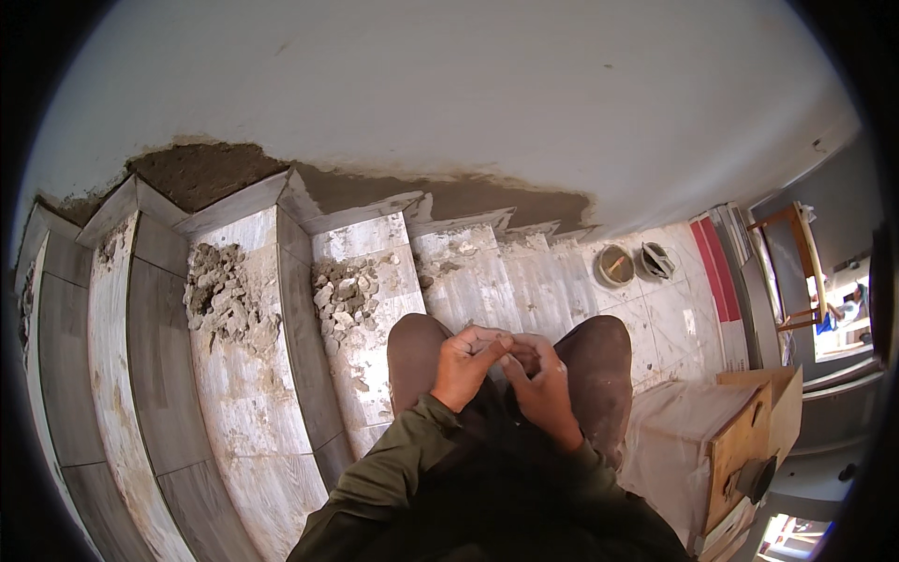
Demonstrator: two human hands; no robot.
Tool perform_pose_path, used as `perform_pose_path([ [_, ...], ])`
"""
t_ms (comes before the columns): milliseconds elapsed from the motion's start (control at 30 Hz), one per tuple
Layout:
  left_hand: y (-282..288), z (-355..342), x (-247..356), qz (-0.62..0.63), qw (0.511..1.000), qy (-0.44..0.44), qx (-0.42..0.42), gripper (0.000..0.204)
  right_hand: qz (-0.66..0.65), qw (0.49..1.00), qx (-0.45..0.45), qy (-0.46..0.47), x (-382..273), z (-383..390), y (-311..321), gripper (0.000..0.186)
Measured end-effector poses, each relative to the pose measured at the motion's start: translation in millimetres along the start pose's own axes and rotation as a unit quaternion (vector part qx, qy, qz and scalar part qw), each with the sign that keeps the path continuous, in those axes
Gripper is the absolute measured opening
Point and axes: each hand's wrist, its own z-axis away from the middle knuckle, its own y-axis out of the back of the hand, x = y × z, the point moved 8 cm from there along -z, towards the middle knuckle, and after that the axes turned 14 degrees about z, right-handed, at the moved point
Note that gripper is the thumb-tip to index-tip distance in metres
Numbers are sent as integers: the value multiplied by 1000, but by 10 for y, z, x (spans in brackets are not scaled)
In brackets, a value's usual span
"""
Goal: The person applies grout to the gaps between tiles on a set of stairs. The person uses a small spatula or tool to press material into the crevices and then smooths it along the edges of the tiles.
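Note:
My left hand and my right hand meet between my knees, fingertips touching. The fingers of both are curled and closed, and pale dust coats them. Whatever they may pinch is hidden or too small to make out. Beneath them are my legs in brown trousers, the left knee and the right knee bent and apart. I am sitting on a staircase of grey wood-look tiles. The nearest loose thing to my left hand is a heap of broken mortar on a tread.
A larger rubble heap covers part of a higher tread. Fresh mortar runs along the wall above the skirting tiles. Two buckets stand on the tiled floor below. At right are a plastic-covered wooden cabinet and a wooden frame.

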Motion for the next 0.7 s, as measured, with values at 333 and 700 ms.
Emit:
perform_pose_path([
  [333,87,-186,286,-84,995,2,-50,10,326,842,139,407,-626,-51,-62,9],
  [700,614,-536,-2,-124,963,193,-138,32,-39,989,49,136,98,-296,-266,18],
])
